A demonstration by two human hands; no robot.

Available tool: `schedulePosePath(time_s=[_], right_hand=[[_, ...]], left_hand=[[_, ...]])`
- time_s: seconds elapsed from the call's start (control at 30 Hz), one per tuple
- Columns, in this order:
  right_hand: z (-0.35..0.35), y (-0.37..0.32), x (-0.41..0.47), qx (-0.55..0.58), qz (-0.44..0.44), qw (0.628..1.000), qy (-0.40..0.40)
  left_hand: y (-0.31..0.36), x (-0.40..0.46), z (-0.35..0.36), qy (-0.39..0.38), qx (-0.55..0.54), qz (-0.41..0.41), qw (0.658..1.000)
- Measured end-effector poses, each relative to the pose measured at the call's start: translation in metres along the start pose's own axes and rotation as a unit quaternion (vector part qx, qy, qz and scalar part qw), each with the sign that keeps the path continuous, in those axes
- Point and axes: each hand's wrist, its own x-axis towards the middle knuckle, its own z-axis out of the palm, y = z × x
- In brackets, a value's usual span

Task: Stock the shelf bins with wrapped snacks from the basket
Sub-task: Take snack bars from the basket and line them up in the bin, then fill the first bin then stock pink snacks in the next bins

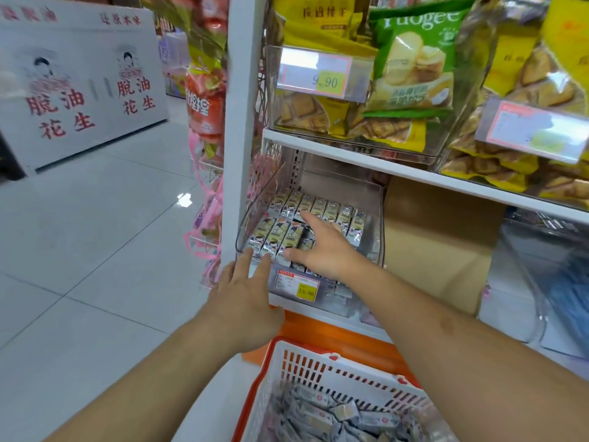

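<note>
We are reaching both bare hands into a clear acrylic shelf bin on the lower shelf, at about twelve o'clock from us. It holds two neat rows of small wrapped snack packs standing side by side.

The risk, as we judge it: our right hand lies flat across the front row, fingers straight and spread, so a careless press or sweep could topple or skew the packs. Our left hand rests on the bin's front lip, near its seven o'clock corner, fingers straight and slightly apart, holding nothing; leaning there might tip the bin forward.

The packs sit directly under and ahead of the right fingertips, touching them, and just beyond the left fingertips.

More wrapped snacks wait loose in the red-and-white basket at six o'clock, well apart from both hands.
</note>
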Motion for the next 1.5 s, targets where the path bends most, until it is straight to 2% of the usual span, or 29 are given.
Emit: schedulePosePath(time_s=[0.2, 0.37, 0.53, 0.63, 0.7, 0.87, 1.0, 1.2, 1.33, 1.5], right_hand=[[-0.019, -0.001, -0.067, 0.062, -0.055, 0.996, 0.043], [-0.006, 0.020, -0.141, 0.051, -0.112, 0.992, 0.041], [0.054, 0.084, -0.191, 0.046, -0.008, 0.996, -0.075], [0.103, 0.123, -0.200, 0.021, 0.067, 0.983, -0.168], [0.134, 0.144, -0.200, 0.009, 0.085, 0.972, -0.217], [0.206, 0.181, -0.192, -0.005, 0.143, 0.951, -0.274], [0.250, 0.189, -0.185, -0.050, 0.170, 0.951, -0.254], [0.285, 0.190, -0.187, -0.074, 0.214, 0.960, -0.163], [0.275, 0.185, -0.191, -0.049, 0.195, 0.971, -0.132], [0.215, 0.170, -0.197, 0.072, 0.135, 0.981, -0.116]], left_hand=[[0.019, -0.019, 0.005, 0.109, -0.053, 0.080, 0.989], [0.018, -0.026, 0.043, 0.040, -0.056, 0.059, 0.996], [-0.008, -0.031, 0.115, -0.065, -0.010, -0.012, 0.998], [-0.034, -0.034, 0.155, -0.113, -0.019, -0.078, 0.990], [-0.050, -0.034, 0.179, -0.138, -0.040, -0.123, 0.982], [-0.054, -0.027, 0.212, -0.129, -0.054, -0.180, 0.974], [-0.055, -0.021, 0.219, -0.123, -0.055, -0.199, 0.971], [-0.054, -0.021, 0.219, -0.134, -0.040, -0.201, 0.969], [-0.052, -0.020, 0.215, -0.147, -0.050, -0.202, 0.967], [-0.050, -0.020, 0.202, -0.174, -0.057, -0.220, 0.958]])
